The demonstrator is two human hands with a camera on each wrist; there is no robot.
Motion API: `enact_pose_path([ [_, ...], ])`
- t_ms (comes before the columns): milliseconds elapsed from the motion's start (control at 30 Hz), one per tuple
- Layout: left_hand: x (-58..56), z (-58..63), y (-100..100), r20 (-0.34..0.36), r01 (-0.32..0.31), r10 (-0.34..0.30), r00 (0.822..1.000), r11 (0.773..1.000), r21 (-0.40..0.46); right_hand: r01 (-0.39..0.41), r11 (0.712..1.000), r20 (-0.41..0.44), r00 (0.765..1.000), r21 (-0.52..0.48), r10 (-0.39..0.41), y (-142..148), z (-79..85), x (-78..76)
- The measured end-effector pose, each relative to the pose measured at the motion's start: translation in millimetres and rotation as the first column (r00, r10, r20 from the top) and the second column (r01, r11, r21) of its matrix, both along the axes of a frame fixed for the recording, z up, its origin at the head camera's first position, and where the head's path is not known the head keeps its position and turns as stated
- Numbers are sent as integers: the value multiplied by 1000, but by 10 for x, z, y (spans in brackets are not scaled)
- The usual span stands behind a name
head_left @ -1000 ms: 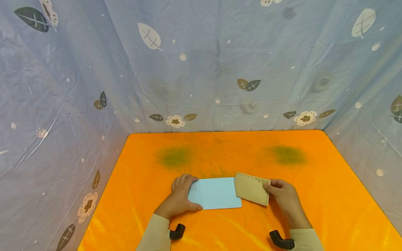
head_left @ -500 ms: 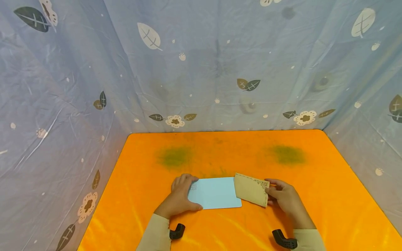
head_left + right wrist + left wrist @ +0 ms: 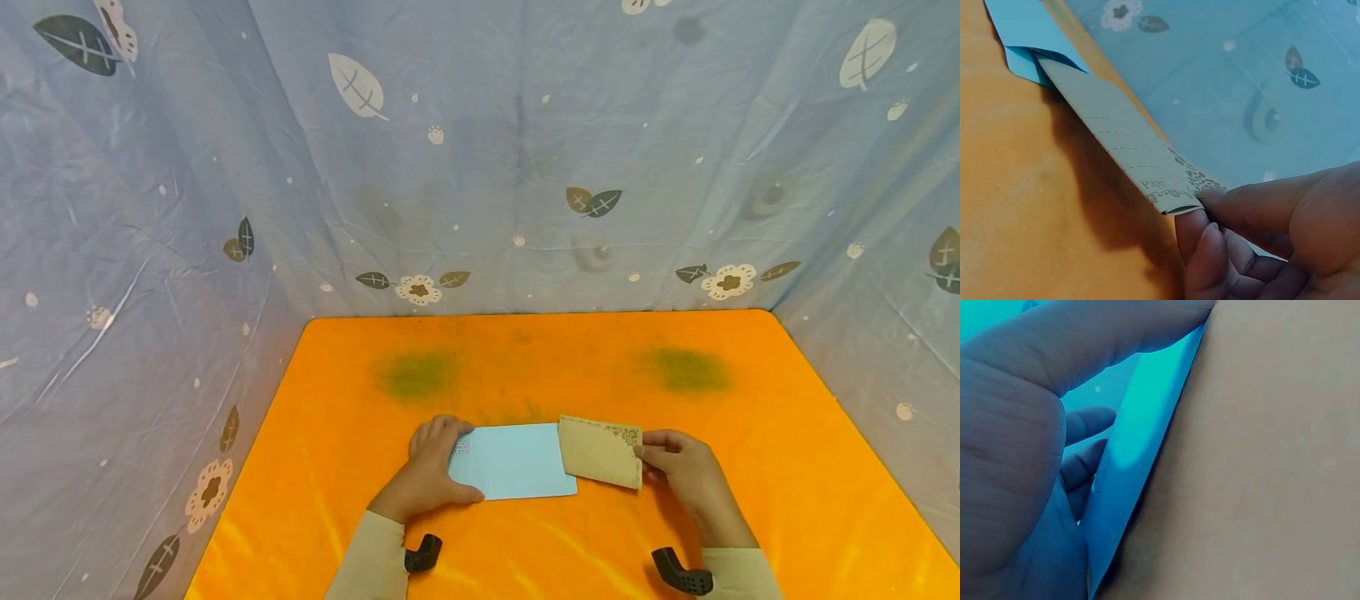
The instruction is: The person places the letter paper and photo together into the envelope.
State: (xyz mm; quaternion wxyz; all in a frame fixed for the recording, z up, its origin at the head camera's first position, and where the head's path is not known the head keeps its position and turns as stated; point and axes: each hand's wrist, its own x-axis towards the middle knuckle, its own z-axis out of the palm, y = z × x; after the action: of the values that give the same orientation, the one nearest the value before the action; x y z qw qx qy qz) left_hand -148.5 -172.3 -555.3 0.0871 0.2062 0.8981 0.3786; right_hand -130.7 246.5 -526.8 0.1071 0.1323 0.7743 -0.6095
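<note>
A light blue envelope (image 3: 517, 462) lies on the orange tabletop with small print near its left end. My left hand (image 3: 431, 471) grips that end, thumb at the near edge and fingers at the far one. The left wrist view shows the envelope (image 3: 1141, 425) between thumb and fingers. Between thumb and fingers, my right hand (image 3: 690, 475) pinches the right end of a folded tan sheet of letter paper (image 3: 600, 450), patterned at one corner. In the right wrist view, the letter paper (image 3: 1110, 119) has its far end inside the envelope's mouth and casts a shadow below.
The orange table (image 3: 525, 358) has two dark greenish patches. A pale blue curtain (image 3: 480, 167) with leaf and flower prints hangs along its back and sides. A black bracket (image 3: 423, 554) sits at my left wrist, another black bracket (image 3: 681, 573) at my right.
My right hand has shifted a little and changed its pinch on the letter paper. The paper now lies slightly more level and slightly further left. The left hand and envelope have stayed put.
</note>
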Motion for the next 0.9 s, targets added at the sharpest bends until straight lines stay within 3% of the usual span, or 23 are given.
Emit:
enact_pose_path([
  [633, -7, -12, 7, 11, -8, 8, 1000, 1000, 0, -108, 994, 36, 994, 6, 108, 80, -1, 8],
  [900, -10, -6, 9, 8, -9, 9, 1000, 1000, 12, -67, 996, -26, 997, 58, 69, 2, -27, -14],
])
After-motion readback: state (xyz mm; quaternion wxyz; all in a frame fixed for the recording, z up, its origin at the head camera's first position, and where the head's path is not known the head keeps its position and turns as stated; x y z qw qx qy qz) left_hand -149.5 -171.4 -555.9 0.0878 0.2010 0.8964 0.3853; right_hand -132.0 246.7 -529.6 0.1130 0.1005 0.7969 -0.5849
